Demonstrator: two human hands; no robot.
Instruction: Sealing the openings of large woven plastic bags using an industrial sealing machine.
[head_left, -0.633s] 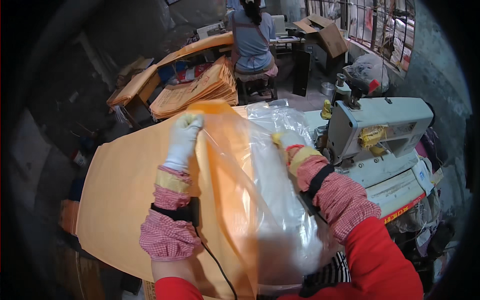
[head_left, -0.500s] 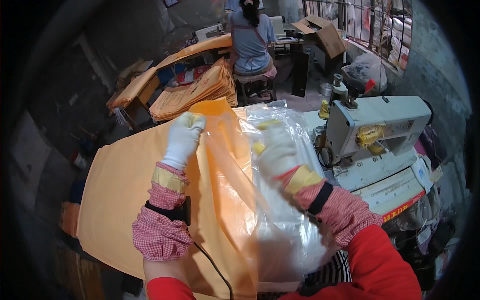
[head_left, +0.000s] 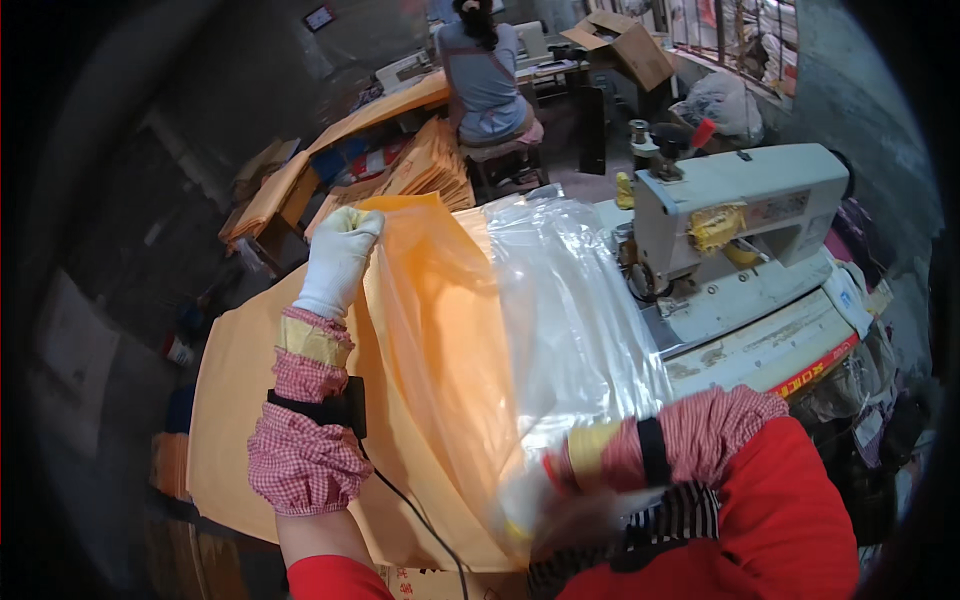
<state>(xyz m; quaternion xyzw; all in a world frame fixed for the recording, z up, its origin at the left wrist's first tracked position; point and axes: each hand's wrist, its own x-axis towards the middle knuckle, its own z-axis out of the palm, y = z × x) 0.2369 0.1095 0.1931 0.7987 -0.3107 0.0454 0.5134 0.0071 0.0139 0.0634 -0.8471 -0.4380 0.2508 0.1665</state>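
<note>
Orange sheet (head_left: 388,420) spreads between gripping left hand (head_left: 340,255) and blurred right hand (head_left: 535,503).

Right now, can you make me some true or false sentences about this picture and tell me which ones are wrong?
1. The left hand grips an orange sheet. True.
2. The right hand is higher in the picture than the left hand. False: it is lower, and blurry.
3. The sewing machine is left of both hands. False: it is to their right.
4. A person sits facing us. False: their back is turned.
5. The sleeve is red. True.
</note>
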